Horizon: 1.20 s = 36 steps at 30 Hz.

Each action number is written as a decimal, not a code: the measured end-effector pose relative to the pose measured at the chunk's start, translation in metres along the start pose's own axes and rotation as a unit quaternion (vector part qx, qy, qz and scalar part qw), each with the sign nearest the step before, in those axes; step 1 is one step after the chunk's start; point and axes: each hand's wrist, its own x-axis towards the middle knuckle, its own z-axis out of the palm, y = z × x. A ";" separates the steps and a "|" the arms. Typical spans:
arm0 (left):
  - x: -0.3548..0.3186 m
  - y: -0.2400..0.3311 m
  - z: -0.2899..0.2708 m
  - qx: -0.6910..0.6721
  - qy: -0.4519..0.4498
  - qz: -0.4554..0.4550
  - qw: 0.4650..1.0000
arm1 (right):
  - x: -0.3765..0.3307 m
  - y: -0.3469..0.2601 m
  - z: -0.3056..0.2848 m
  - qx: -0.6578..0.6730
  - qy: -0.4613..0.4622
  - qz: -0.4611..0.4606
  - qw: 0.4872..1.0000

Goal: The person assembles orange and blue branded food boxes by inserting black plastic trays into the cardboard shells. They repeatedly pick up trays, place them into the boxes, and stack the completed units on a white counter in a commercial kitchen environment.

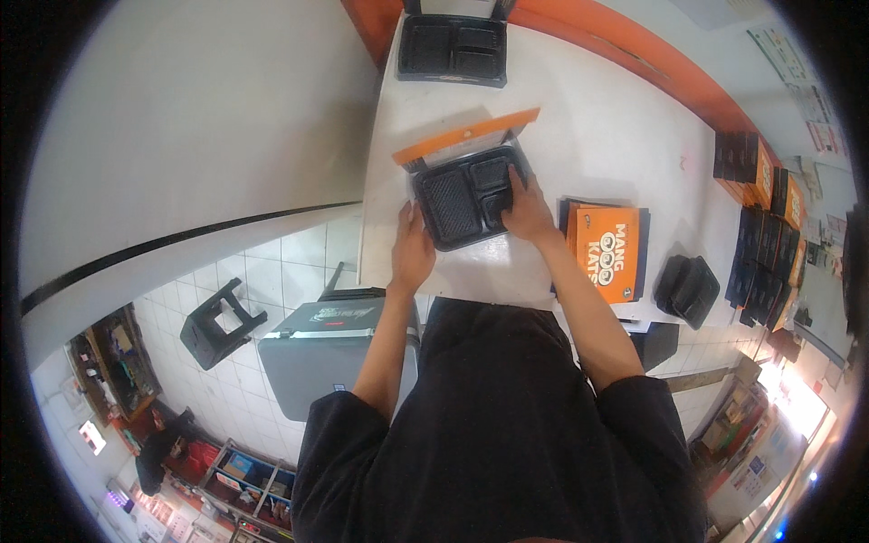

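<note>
Plainly black compartmented tray (467, 195), orange-lidded.

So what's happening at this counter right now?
A person in a black top stands at a white counter with both hands on an open black meal tray that has several empty compartments and an orange lid tipped up behind it. The left hand rests at its near left corner, the right hand at its right edge. Another open black tray sits further back, and closed orange-lidded boxes lie to the right.

White counter (588, 118) with orange edging, white tiled floor (281, 271), black stool (217, 324) below
</note>
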 end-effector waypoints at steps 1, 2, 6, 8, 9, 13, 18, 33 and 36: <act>-0.001 0.000 -0.003 0.013 -0.015 -0.002 1.000 | -0.003 -0.005 -0.019 0.030 -0.065 0.010 0.997; 0.000 0.000 -0.006 0.001 -0.022 0.001 1.000 | -0.005 -0.006 -0.031 0.060 -0.129 0.019 0.990; 0.002 -0.002 -0.011 -0.057 -0.068 -0.008 0.996 | -0.016 0.020 -0.043 0.086 -0.177 -0.053 0.979; 0.006 -0.002 -0.014 -0.098 -0.097 -0.015 0.990 | -0.015 0.030 -0.032 0.115 -0.140 -0.072 0.981; 0.006 0.000 -0.021 -0.121 -0.112 -0.017 0.986 | -0.016 0.027 -0.034 0.123 -0.134 -0.062 0.981; 0.007 0.003 -0.023 -0.145 -0.139 -0.012 0.980 | -0.018 0.017 -0.034 0.142 -0.109 -0.020 0.984; 0.007 0.004 -0.023 -0.099 -0.075 0.022 0.992 | -0.017 0.010 -0.033 0.152 -0.118 0.013 0.981; 0.008 0.030 0.006 -0.147 0.113 -0.163 0.969 | -0.022 -0.016 -0.022 0.066 -0.089 0.064 0.992; 0.014 0.028 -0.001 -0.132 0.117 -0.173 0.969 | -0.014 -0.012 -0.006 0.016 -0.070 0.061 0.995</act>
